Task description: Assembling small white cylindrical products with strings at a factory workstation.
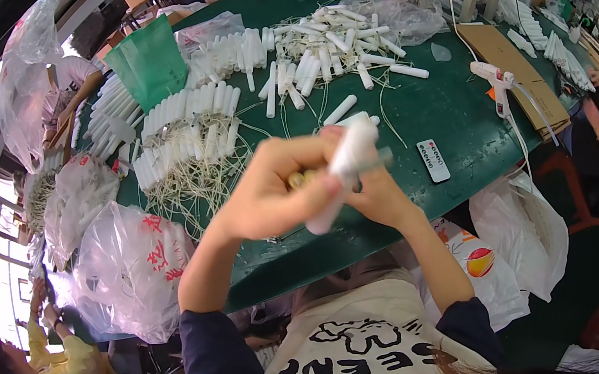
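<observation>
Above the table's near edge, my left hand (280, 186) is closed around a white plastic tube (353, 150), which is tilted and blurred. Small brass-coloured round pieces (300, 180) show inside the curl of its fingers. My right hand (378, 193) is up against the tube on its right side, fingers bent and partly hidden behind it. A short greyish stub (380, 158) sticks out there; what the right fingers grip cannot be made out. Just beyond the hands, another white tube (340, 110) lies on the green table (413, 108).
Rows of white tubes with thin wires (190, 146) lie at left, with a loose pile (331, 43) farther back. A glue gun (497, 86), a white card with dark marks (434, 160) and cardboard (509, 65) are at right. Plastic bags (131, 270) hang at the near left edge. Co-workers sit at both sides.
</observation>
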Available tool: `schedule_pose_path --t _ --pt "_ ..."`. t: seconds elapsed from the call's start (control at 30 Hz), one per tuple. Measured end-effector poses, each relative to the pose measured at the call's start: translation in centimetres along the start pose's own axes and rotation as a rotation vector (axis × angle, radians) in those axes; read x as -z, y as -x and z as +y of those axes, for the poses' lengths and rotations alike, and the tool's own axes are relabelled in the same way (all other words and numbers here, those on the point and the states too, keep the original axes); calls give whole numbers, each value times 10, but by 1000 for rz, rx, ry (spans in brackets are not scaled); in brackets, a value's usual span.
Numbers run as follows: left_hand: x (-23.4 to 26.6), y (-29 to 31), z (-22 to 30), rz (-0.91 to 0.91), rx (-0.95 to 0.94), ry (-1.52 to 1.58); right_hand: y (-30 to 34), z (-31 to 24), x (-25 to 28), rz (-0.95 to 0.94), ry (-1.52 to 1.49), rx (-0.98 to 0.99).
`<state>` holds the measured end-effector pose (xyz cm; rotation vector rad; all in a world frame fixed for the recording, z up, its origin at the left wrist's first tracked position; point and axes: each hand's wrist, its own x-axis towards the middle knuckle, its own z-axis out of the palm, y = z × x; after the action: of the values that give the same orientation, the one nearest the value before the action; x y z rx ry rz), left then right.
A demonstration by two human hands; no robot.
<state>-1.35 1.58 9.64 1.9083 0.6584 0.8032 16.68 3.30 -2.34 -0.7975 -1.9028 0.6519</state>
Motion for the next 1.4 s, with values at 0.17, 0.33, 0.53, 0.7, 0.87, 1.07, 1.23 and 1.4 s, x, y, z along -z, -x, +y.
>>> schedule_pose_path --t 0.17,0.33,0.53,0.7,0.87,1.07,1.23,1.4 --pt "6 16 -7 -54 101 0 2 25 -10 -186 137 51" --pt "19 32 -28 235 167 234 -4 15 -23 -250 -135 8" --pt "17 40 -29 127 116 233 -9 10 -37 -218 102 177" --pt "25 44 -39 264 198 -69 -5 29 -23 -143 -22 37" --pt "38 40 -102 286 289 -988 1 33 9 183 -367 -356" --pt "32 29 -139 106 404 -1211 8 23 18 194 -356 -483" --pt "2 1 -98 256 133 -918 12 16 16 144 -303 -335" --pt "-26 -14 -68 175 -120 -614 14 0 8 29 -315 -285"
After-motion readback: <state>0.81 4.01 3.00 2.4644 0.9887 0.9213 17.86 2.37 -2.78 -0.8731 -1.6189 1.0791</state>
